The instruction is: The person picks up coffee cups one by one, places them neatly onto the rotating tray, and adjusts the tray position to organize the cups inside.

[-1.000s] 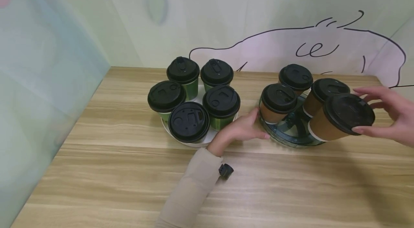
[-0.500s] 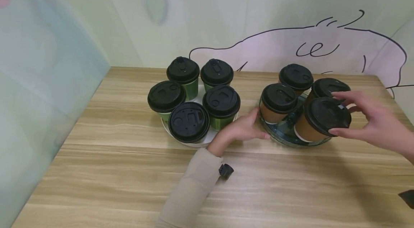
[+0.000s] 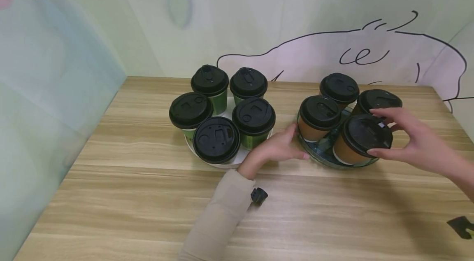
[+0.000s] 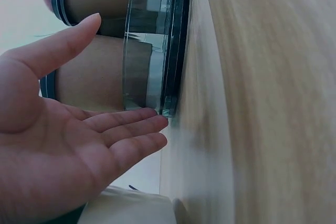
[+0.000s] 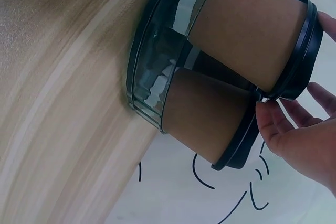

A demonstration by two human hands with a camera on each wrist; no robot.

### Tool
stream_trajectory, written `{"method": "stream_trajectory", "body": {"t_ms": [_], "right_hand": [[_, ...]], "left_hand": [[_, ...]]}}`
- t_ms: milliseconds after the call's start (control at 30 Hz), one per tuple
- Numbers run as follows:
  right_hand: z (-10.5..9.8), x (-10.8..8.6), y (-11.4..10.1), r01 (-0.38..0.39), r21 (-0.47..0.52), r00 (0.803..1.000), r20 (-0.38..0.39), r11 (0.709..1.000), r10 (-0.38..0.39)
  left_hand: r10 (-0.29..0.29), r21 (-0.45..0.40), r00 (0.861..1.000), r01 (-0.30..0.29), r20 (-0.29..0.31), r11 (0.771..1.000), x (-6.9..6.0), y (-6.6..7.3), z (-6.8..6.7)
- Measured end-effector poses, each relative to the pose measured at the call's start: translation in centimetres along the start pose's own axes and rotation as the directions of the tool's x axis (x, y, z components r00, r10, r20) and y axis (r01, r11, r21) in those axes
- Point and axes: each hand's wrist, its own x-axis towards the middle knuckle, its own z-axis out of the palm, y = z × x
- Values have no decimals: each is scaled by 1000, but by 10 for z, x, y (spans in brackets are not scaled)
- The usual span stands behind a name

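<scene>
A brown paper cup (image 3: 349,150) with a black lid sits in the front right part of a clear glass dish (image 3: 318,159). My right hand (image 3: 411,141) holds this cup by its lid, thumb in front and fingers behind; the right wrist view shows fingertips at the lid's edge (image 5: 310,51). Three other brown cups with black lids share the dish: a left one (image 3: 312,129), a back one (image 3: 338,88) and a right one (image 3: 377,100). My left hand (image 3: 283,145) lies at the dish's left side, its fingers extended along the glass in the left wrist view.
Left of the dish, a white plate (image 3: 231,165) carries several green cups with black lids (image 3: 216,139), close beside my left forearm. A wall with a line drawing (image 3: 364,57) rises behind the wooden table (image 3: 148,207); another wall bounds the left.
My right hand has moved left and slightly down with the brown cup, from the dish's right edge into its front part. The cup is more upright. My left hand has stayed in place.
</scene>
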Motion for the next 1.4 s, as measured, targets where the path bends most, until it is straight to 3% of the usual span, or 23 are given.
{"method": "stream_trajectory", "body": {"t_ms": [367, 633, 867, 1400], "right_hand": [[5, 0, 2, 43, 13, 999, -10, 999, -43], [5, 0, 2, -1, -4, 1000, 7, 1000, 1], [7, 0, 7, 54, -14, 998, 10, 998, -54], [5, 0, 4, 28, 30, 1000, 0, 999, -28]], "left_hand": [[0, 16, 1000, 0, 3, 1000, 0, 0, 0], [-10, 12, 1000, 10, 3, 1000, 0, -1, 1], [-21, 14, 1000, 21, 7, 1000, -1, 1, 0], [-22, 2, 1000, 22, 5, 1000, -2, 2, -2]]}}
